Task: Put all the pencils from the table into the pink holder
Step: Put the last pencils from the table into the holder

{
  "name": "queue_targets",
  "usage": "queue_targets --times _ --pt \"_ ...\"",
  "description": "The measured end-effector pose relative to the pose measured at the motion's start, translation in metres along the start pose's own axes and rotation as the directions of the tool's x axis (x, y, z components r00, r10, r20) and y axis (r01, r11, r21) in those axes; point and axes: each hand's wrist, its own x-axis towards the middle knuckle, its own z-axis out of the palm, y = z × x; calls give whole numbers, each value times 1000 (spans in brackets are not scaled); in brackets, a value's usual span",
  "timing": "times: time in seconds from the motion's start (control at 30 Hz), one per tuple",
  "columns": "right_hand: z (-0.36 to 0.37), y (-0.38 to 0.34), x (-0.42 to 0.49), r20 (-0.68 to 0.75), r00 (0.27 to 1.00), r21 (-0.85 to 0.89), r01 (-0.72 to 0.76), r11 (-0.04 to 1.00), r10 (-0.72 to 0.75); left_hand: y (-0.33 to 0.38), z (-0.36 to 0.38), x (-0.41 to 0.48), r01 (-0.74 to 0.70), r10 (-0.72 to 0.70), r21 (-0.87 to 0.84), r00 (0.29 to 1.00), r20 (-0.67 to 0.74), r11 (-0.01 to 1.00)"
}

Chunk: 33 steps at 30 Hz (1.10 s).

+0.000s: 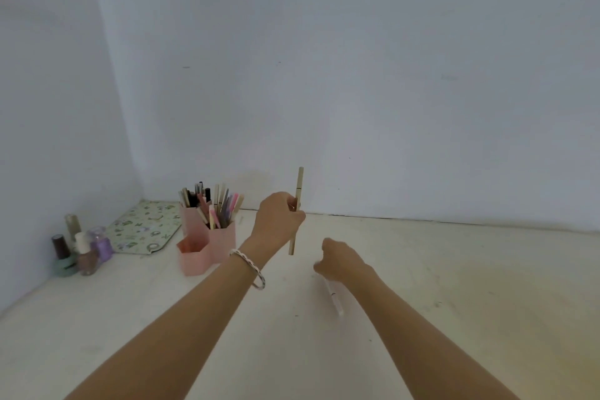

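A pink holder (207,245) made of joined hexagonal cups stands at the back left of the table, with several pencils and pens (212,204) upright in its taller cups. My left hand (279,219) is to the right of the holder, above the table, and grips a tan pencil (299,185) held upright. My right hand (341,261) is lower, close to the table, with its fingers curled around a white pencil (334,297) that slants down from under the hand.
Small nail polish bottles (82,252) stand in a group at the far left near the wall corner. A patterned green pouch (146,226) lies flat behind the holder. Walls close the table at the back and left.
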Motion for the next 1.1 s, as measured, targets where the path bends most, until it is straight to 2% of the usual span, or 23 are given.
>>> queue_targets --times 0.07,0.1,0.2,0.27,0.37,0.47,0.6,0.67,0.77,0.87,0.9,1.0,1.1 --pt "5 -2 -1 26 1000 -55 4 999 -3 -4 -5 -3 22 -24 -49 999 -30 999" --pt "4 -5 -1 -5 1000 -42 15 999 -15 -7 -9 -4 32 -36 -70 998 -59 997" --pt "-14 -24 1 -287 956 170 115 979 -62 -14 -34 0 23 -51 -142 979 -196 990" --pt "-31 -41 4 -469 878 325 274 905 -97 -21 -58 5 -23 -26 -161 954 -299 987" --pt "-49 -60 5 -633 767 446 473 760 -107 -31 -95 16 -89 25 -152 926 -376 984" --pt "-49 -78 8 -707 703 502 579 643 -81 -47 -125 27 -98 37 -133 917 -398 986" --pt "-34 -93 9 -761 643 516 676 527 -80 -69 -130 35 -88 35 -123 923 -382 988" --pt "-27 -99 10 -789 608 497 714 493 -85 -81 -120 36 -103 78 -47 927 -366 994" --pt "-18 -108 11 -805 587 489 739 464 -87 -93 -105 33 -169 229 194 908 -351 966" --pt "-13 -117 13 -812 575 478 752 453 -98 -100 -97 29 -158 395 566 859 -326 809" --pt "-12 -119 13 -813 574 477 756 449 -103 -101 -95 29 -142 432 634 839 -331 760" --pt "-12 -128 17 -821 562 470 766 439 -103 -102 -103 28 -134 478 625 770 -423 769" --pt "-18 -141 24 -856 507 408 784 468 -103 -97 -123 31 -119 458 560 723 -517 820"
